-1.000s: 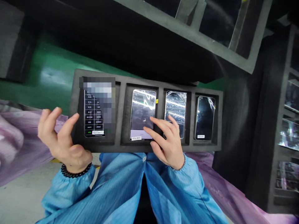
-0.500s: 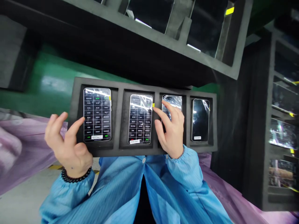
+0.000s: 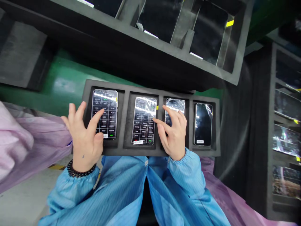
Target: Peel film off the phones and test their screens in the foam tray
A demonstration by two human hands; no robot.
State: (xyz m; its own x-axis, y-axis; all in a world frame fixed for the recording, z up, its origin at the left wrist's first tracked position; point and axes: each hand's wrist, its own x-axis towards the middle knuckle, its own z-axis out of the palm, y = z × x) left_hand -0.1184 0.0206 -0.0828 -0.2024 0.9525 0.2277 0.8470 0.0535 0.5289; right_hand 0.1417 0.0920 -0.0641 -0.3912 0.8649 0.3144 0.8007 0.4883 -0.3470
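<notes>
My bare, empty hands are apart, fingers spread: my left hand over the slim, black, grid-lit glass phone leftmost in the dark grey foam tray, my right hand by the right edge of its pale-rimmed, grid-lit neighbour. Fingertip contact is hard to tell. I judge I'm working the screens; the next move calls for light, exact touch.

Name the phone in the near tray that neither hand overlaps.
The rightmost phone; the left hand overlaps the leftmost phone, the right hand the second phone and third phone.
</notes>
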